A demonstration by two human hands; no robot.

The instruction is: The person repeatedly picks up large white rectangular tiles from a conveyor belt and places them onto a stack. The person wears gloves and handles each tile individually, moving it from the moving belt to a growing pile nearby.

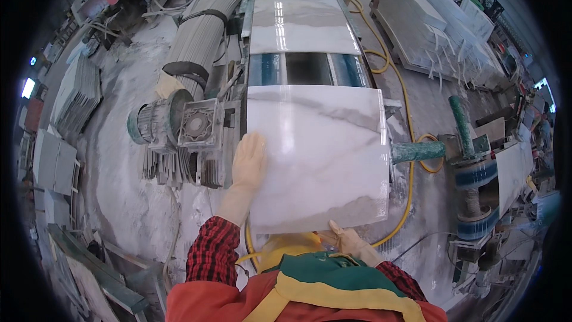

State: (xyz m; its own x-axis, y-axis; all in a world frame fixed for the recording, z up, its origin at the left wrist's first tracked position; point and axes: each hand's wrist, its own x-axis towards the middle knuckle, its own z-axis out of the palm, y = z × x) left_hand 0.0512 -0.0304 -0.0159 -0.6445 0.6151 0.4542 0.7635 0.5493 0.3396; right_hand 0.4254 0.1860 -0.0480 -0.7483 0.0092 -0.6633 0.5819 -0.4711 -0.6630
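Observation:
A glossy white stone slab with grey veins (316, 155) lies in front of me at the near end of a roller conveyor, its near edge reaching close to my body. My left hand (249, 158), in a cream glove, rests flat on the slab's left edge with the fingers stretched forward. At the near edge is my right hand (350, 240), also gloved. Its thumb sits on the rim, and the other fingers are partly hidden below. Farther up the conveyor lies a second veined slab (301, 30). Blue belts (265, 70) show in the gap between the two.
A dusty motor with a gearbox (173, 120) stands left of the conveyor, beside a bundle of long grey strips (193, 42). To the right, a green bar (418, 151) sticks out and a yellow hose (410, 107) runs along the floor. Stacked slabs (417, 24) stand at the far right.

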